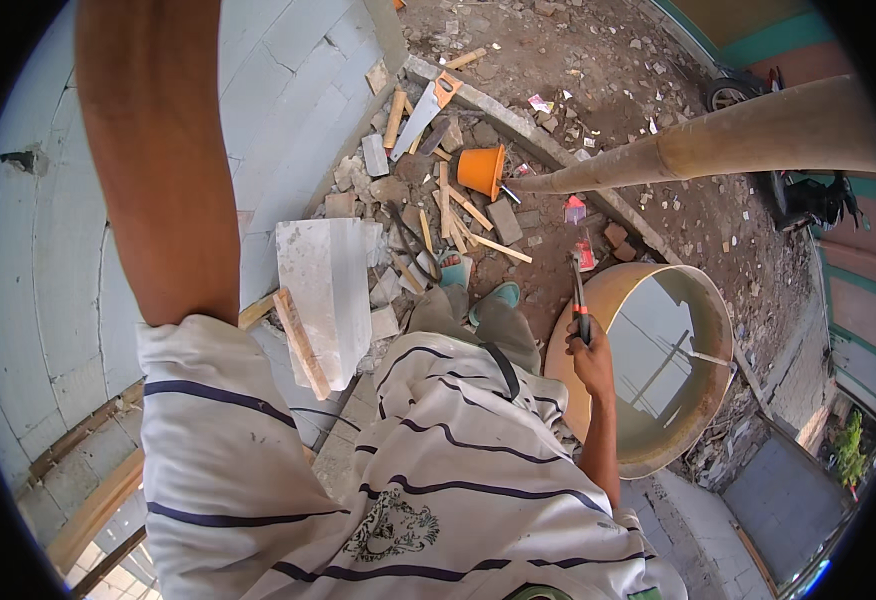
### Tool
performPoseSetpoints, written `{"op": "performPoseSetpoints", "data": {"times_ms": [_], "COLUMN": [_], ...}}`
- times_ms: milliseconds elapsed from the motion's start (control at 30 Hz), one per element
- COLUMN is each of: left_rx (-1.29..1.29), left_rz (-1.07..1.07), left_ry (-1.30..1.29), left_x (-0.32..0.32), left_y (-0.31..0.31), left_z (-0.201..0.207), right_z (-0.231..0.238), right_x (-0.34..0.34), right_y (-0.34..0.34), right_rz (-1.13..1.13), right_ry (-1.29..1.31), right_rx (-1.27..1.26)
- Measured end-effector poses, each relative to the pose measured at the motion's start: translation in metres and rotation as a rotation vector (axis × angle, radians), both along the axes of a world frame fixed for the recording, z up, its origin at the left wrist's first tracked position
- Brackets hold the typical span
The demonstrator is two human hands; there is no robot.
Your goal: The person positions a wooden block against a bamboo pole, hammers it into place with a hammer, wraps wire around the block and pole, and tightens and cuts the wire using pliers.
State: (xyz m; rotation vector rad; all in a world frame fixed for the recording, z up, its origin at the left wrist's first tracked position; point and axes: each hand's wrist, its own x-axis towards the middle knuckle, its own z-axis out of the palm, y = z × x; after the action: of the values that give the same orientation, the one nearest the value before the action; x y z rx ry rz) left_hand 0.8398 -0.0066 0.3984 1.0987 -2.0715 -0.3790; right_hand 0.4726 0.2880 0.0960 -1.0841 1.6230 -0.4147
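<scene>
My left arm (163,170) reaches up past the top edge at the left, so its hand is out of the picture. At the right, my right hand (592,362) is closed round the grip of a hand tool (580,300) with a black and orange-red handle and a slim dark metal end. Its exact kind is hard to make out. That hand is in front of the near rim of a round tan tank (583,400) with water inside. Left of my body, a white block (323,290) stands with a wooden strip (301,343) leaning on it.
Beyond my sandalled feet (496,302) lie a handsaw (426,115), an orange bucket (480,171) tipped over, wood offcuts (458,215) and broken bricks. A thick bamboo pole (698,145) slants in from the right. A pale block wall (288,100) rises at the left.
</scene>
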Motion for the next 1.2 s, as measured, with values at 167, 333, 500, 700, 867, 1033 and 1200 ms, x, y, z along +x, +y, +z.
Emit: {"op": "performPoseSetpoints", "data": {"times_ms": [167, 333, 500, 700, 867, 1033, 1200], "left_rx": [1.515, 1.710, 1.466, 1.428, 1.614, 1.780, 1.873], "left_rz": [-0.014, 0.511, 1.235, 1.534, 1.599, 1.512, 1.489], "left_ry": [0.110, 1.164, 1.840, 2.056, 1.768, 1.432, 1.443], "left_x": [0.022, -0.039, -0.026, -0.070, -0.100, -0.121, -0.135], "left_y": [0.150, 0.313, 0.424, 0.475, 0.490, 0.509, 0.531], "left_z": [-0.311, -0.442, -0.532, -0.540, -0.523, -0.521, -0.528], "right_z": [-0.028, -0.112, -0.181, -0.447, -0.609, -0.684, -0.708], "right_x": [0.098, 0.177, 0.222, 0.196, 0.235, 0.271, 0.277], "right_y": [-0.041, -0.026, -0.031, -0.023, -0.001, 0.017, 0.013], "right_rz": [0.414, 0.737, 1.076, 1.016, 0.887, 0.653, 0.732], "right_ry": [0.003, -0.001, -0.252, 0.186, 0.312, 0.547, 0.549], "right_rx": [-0.030, -0.091, 0.492, 0.253, 0.353, 0.284, 0.313]}}
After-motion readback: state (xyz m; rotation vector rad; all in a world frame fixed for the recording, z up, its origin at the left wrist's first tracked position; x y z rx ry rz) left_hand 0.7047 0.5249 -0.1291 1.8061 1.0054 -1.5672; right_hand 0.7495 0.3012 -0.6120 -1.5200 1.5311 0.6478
